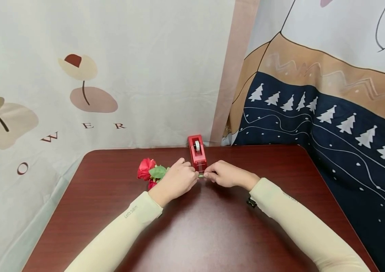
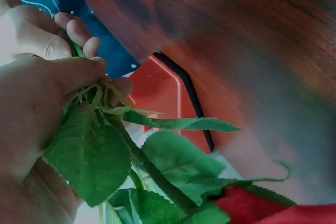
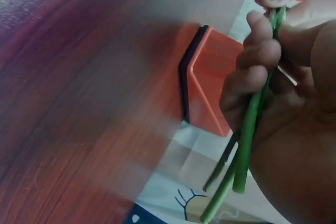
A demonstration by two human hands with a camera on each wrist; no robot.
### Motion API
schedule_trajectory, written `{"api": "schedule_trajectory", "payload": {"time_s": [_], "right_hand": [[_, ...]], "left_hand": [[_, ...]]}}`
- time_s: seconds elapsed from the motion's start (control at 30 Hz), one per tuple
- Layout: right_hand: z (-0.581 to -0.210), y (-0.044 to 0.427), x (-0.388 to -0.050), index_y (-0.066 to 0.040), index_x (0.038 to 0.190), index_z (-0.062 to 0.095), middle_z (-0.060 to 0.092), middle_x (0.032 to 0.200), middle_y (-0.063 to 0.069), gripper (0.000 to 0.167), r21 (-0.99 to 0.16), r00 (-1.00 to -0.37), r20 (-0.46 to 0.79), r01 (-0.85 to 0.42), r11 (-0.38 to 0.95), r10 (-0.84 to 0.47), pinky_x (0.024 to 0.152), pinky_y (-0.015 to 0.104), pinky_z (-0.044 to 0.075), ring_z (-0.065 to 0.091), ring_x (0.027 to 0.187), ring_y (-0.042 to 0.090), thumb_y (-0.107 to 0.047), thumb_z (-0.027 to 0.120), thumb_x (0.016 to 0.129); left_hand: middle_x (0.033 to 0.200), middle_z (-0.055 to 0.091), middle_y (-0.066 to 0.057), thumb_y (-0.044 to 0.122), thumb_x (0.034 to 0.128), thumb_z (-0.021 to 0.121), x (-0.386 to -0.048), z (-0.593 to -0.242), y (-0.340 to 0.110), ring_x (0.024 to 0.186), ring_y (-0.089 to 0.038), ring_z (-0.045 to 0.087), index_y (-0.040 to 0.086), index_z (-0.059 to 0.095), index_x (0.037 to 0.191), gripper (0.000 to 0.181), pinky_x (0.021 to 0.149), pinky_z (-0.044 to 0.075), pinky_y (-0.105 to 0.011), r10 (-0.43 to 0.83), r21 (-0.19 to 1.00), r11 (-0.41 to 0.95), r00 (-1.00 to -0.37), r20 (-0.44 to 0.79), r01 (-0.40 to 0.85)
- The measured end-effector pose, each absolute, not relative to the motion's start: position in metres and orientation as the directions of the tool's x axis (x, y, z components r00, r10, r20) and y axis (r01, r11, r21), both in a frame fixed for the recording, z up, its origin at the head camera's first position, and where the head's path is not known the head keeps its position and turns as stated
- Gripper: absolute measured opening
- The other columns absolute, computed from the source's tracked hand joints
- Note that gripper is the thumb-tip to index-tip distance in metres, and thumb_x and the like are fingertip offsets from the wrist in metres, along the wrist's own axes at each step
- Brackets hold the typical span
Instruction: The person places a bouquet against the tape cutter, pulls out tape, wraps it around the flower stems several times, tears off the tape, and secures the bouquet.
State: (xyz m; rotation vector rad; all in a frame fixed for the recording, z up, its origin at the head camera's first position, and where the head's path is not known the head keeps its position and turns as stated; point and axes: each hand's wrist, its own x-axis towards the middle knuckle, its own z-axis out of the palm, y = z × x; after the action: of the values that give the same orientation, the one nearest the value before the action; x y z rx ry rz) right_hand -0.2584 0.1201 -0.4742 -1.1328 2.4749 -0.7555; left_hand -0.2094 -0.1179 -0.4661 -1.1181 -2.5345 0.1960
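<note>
Red artificial roses [image 1: 146, 168] with green leaves [image 2: 92, 150] lie sideways above the table. My left hand [image 1: 180, 178] pinches their stems just below the leaves, between thumb and fingers. Close to its right, my right hand [image 1: 228, 174] holds the lower part of the green stems [image 3: 245, 150], with its fingers curled round them. Several cut stem ends stick out past that hand in the right wrist view. Directly behind both hands stands a red tape dispenser [image 1: 197, 153] with a roll of tape [image 1: 197, 146] in it. Whether tape is on the stems I cannot tell.
The dark brown wooden table [image 1: 219, 234] ends at a back edge just behind the dispenser. A pale printed curtain [image 1: 165, 75] hangs behind it, and a navy curtain with white trees [image 1: 314, 124] hangs along the right side.
</note>
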Motion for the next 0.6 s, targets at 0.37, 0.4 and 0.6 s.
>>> {"api": "schedule_trajectory", "payload": {"time_s": [0.37,0.4,0.6], "right_hand": [[-0.473,0.117,-0.241,-0.012,0.115,0.084,0.073,0.097,-0.001,0.016,-0.369,-0.655,0.097,-0.723,0.584,-0.750,0.083,0.036,0.060,0.064,0.084,0.011,-0.019,0.070,0.109],[-0.474,0.116,-0.240,-0.013,0.116,0.084,0.072,0.097,-0.001,0.015,-0.348,-0.656,0.113,-0.729,0.589,-0.746,0.082,0.035,0.060,0.064,0.083,0.011,-0.019,0.071,0.109],[-0.481,0.118,-0.234,-0.018,0.120,0.082,0.066,0.094,-0.003,0.015,-0.213,-0.643,0.208,-0.765,0.608,-0.737,0.073,0.027,0.054,0.058,0.079,0.010,-0.017,0.075,0.106]], "left_hand": [[0.093,0.084,0.006,0.030,0.1015,0.081,-0.217,-0.457,-0.120,0.097,-0.022,0.073,0.021,0.087,0.103,0.011,0.090,0.048,-0.044,0.654,0.084,0.746,-0.751,0.095,0.660],[0.095,0.084,0.006,0.030,0.1023,0.080,-0.218,-0.457,-0.120,0.098,-0.021,0.073,0.021,0.087,0.105,0.012,0.091,0.049,-0.044,0.648,0.112,0.750,-0.758,0.078,0.652],[0.100,0.084,0.006,0.029,0.1085,0.072,-0.228,-0.450,-0.125,0.094,-0.016,0.075,0.018,0.087,0.118,0.021,0.102,0.056,-0.044,0.625,0.322,0.748,-0.779,-0.045,0.581]]}}
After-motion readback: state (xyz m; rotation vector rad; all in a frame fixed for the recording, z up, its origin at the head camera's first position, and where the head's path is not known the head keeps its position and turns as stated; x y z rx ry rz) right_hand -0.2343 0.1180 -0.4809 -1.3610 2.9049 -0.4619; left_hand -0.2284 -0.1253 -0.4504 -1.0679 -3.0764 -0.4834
